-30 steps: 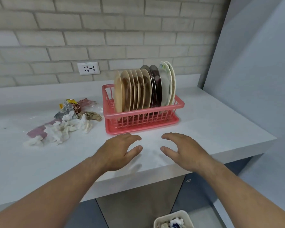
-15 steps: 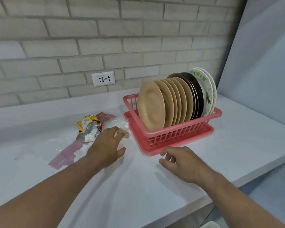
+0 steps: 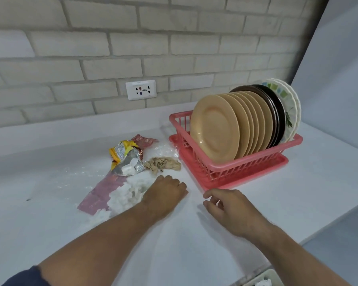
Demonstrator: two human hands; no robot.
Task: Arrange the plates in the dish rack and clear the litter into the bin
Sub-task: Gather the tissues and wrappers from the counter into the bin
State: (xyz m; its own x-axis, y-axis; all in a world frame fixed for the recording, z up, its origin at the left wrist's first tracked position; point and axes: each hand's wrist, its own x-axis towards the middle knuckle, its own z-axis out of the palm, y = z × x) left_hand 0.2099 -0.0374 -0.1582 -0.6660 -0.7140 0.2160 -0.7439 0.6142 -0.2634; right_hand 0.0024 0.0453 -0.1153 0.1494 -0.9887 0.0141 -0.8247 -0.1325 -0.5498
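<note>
A pink dish rack [image 3: 236, 170] stands on the white counter [image 3: 50, 213] at the right, with several tan plates [image 3: 215, 129], dark plates [image 3: 274, 108] and white patterned plates [image 3: 291, 112] upright in it. Left of the rack lies litter: a yellow and silver foil wrapper [image 3: 126, 157], a crumpled brown napkin [image 3: 163, 164], a pink wrapper [image 3: 99, 195] and white tissue [image 3: 124, 197]. My left hand [image 3: 165, 193] rests at the tissue's right edge, fingers curled down and gripping it. My right hand [image 3: 225, 205] hovers near the rack's front corner, fingers loosely curled, holding nothing.
A brick wall with a white socket [image 3: 141, 89] runs behind the counter. A grey panel [image 3: 339, 69] closes the right side. The rim of a white bin [image 3: 265, 280] with paper inside shows below the counter's front edge at the bottom right.
The view swung left and closer to the litter. My left hand reached over the pile, then drew back to the white tissue and curled on it. My right hand stayed near the rack's front.
</note>
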